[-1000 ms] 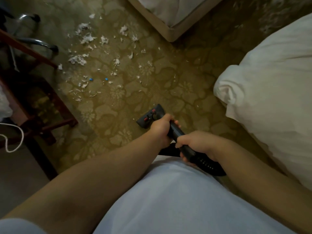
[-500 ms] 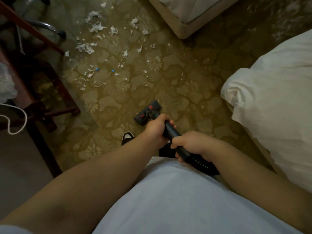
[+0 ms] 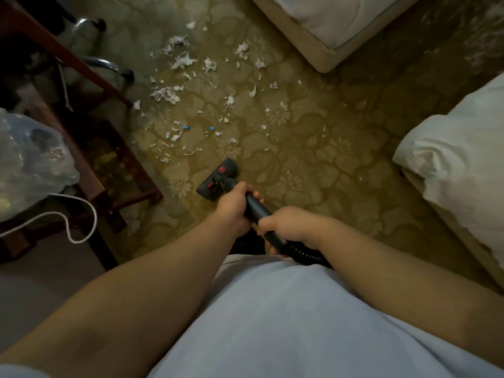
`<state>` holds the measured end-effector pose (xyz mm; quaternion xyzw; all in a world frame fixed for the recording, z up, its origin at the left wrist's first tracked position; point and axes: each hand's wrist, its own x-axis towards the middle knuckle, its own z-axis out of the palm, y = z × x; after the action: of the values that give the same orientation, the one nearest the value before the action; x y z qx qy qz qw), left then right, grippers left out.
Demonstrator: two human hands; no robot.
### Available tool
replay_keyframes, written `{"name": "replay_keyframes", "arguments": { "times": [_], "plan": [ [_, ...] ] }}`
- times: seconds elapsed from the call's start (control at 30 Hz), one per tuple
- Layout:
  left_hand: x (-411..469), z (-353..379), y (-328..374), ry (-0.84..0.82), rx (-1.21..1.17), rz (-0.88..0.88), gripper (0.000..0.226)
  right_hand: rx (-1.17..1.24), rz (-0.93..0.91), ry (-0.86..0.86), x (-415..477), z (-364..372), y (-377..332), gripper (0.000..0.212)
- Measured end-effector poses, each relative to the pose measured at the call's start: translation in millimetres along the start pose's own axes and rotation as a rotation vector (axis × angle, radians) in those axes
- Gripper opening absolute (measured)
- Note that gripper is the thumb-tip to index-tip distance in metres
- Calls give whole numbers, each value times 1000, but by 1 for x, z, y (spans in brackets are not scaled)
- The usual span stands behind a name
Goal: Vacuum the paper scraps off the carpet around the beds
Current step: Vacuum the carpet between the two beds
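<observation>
1. I see patterned carpet (image 3: 313, 148) between the far bed (image 3: 327, 28) and the near bed (image 3: 463, 165), both cut off by the frame.
2. Paper scraps (image 3: 174, 95) lie scattered beyond the vacuum head (image 3: 218, 179).
3. The left hand (image 3: 231, 208) and the right hand (image 3: 286, 225) each wrap around the wand (image 3: 256, 207).

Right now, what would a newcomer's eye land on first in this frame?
White paper scraps litter the patterned carpet at upper centre, two blue bits among them. Just below, the left hand and, behind it, the right hand grip a black vacuum wand, its head just short of the mess. A white duvet bulges in from the right.
</observation>
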<state>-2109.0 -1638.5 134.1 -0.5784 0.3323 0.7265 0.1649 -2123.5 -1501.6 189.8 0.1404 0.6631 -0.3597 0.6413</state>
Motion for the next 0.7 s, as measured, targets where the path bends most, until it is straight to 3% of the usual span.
{"name": "replay_keyframes", "arguments": {
  "times": [0.33,0.7],
  "plan": [
    [-2,-6,-3,-49,120,2,8,57,-12,46,-6,13,11,31],
    [-39,70,-167,-80,102,-63,6,22,79,53,-74,-64,160,31]
  ]
}}
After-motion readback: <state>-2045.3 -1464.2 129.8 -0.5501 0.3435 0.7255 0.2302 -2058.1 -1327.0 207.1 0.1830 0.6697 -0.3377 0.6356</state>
